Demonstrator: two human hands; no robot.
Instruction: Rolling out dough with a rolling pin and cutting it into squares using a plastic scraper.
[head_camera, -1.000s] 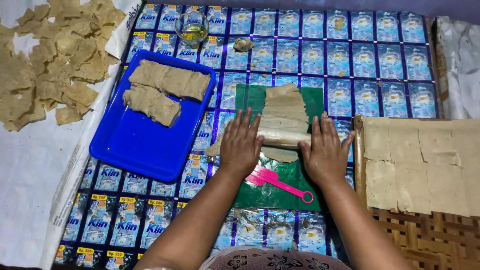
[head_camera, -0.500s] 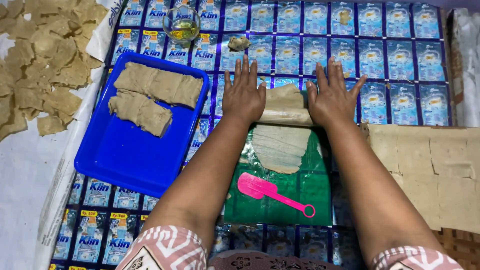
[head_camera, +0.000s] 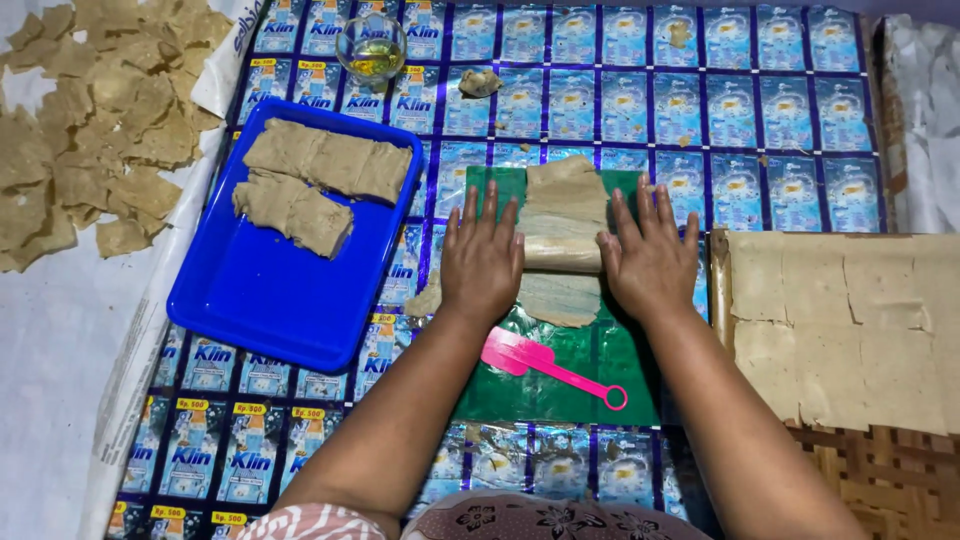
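A flattened strip of beige dough (head_camera: 562, 205) lies on a green plastic sheet (head_camera: 585, 355) in the middle of the mat. Across it runs a pale rolling pin (head_camera: 560, 255). My left hand (head_camera: 482, 262) presses flat on the pin's left end, and my right hand (head_camera: 648, 260) presses flat on its right end, fingers spread and pointing away from me. A pink plastic scraper (head_camera: 548, 365) rests on the green sheet just below my hands.
A blue tray (head_camera: 262, 300) at left holds thick dough slabs (head_camera: 315, 180). Several thin dough pieces (head_camera: 90, 130) dry on white cloth at far left. A large cracked dough sheet (head_camera: 850, 320) sits on a woven rack at right. A small glass of oil (head_camera: 372, 50) stands at the top.
My hands rolled the pin away from me over the dough, then drew it back toward me. The dough strip now stretches longer beyond the pin.
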